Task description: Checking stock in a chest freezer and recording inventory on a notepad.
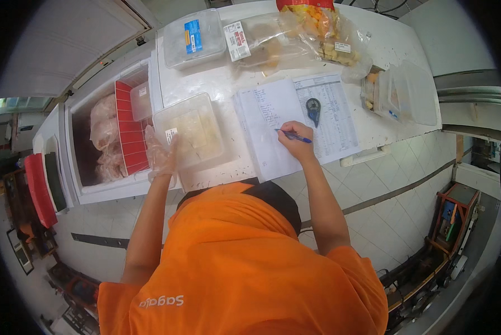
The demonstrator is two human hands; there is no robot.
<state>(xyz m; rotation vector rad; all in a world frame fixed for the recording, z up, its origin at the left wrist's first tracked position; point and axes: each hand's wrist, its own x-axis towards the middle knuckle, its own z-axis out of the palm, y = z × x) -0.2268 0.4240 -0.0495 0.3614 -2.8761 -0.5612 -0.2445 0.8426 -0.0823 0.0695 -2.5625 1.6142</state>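
Observation:
Bare-skinned, my right hand (296,140) grips a blue pen (303,138), its tip on a handwritten page of an open notebook (271,125). A printed sheet (338,121) lies to the right, with a correction tape dispenser (313,111) on it. My left hand (164,153), in a clear plastic glove, rests against the left side of a lidded clear plastic container (198,138) with pale contents. Whether that hand grips the container or only touches it, I cannot tell.
An open chest freezer (108,190) with bagged food (106,125) and a red wire divider (131,130) stands at left. Behind the notebook lie a lidded container (210,46), clear food bags (275,37) and a red-and-yellow bag (313,12). Nested clear containers (418,96) sit at right.

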